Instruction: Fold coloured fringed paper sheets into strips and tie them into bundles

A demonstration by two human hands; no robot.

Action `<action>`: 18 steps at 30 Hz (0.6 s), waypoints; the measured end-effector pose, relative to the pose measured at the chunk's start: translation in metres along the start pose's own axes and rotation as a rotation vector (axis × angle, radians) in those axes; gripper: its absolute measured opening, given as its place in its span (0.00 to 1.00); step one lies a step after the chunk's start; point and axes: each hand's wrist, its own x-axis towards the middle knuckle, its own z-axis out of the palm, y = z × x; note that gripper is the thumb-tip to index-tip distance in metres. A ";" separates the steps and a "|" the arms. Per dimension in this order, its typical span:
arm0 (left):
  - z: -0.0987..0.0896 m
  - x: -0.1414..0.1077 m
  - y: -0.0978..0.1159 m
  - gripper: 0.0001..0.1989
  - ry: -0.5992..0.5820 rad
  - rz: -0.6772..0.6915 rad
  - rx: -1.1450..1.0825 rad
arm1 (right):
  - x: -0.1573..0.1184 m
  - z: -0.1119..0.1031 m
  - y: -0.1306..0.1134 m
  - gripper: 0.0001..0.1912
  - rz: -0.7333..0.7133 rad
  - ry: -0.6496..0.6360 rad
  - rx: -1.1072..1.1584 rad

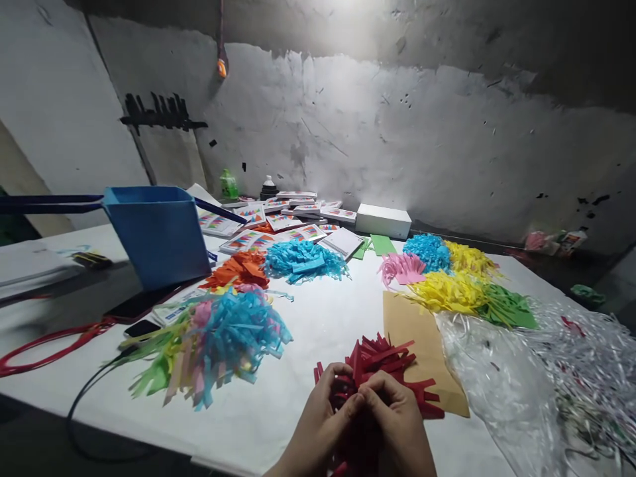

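Note:
Dark red fringed paper (380, 354), cut into many narrow strips, is bunched between my two hands at the near edge of the white table. My left hand (330, 411) is closed on the red fringe, thumb and fingers pinched together. Fingertips of my right hand (395, 414) pinch the same paper, right against the left thumb. The exact fold between the fingertips is hidden. Some red strips hang below the hands, and others spread right over a brown paper sheet (415, 331).
Left lie a multicoloured fringe pile (228, 341), a blue bin (156, 235) and a red cord (64, 344). Behind are blue fringe (305, 260), printed boxes (258, 215) and a white box (382, 220). Yellow fringe (447, 291) and clear plastic strips (501, 364) cover the right.

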 end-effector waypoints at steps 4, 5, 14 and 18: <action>-0.004 -0.002 -0.001 0.19 -0.025 0.003 0.001 | 0.004 -0.005 -0.007 0.17 0.050 -0.067 0.051; -0.005 -0.003 -0.001 0.19 -0.030 -0.001 -0.005 | 0.004 -0.007 -0.009 0.16 0.045 -0.072 0.034; -0.007 -0.001 -0.007 0.17 -0.030 -0.034 -0.041 | -0.002 -0.013 -0.006 0.09 -0.328 -0.083 -0.529; -0.002 -0.002 -0.006 0.16 0.013 -0.057 -0.049 | -0.006 -0.006 0.000 0.10 -0.696 0.000 -0.836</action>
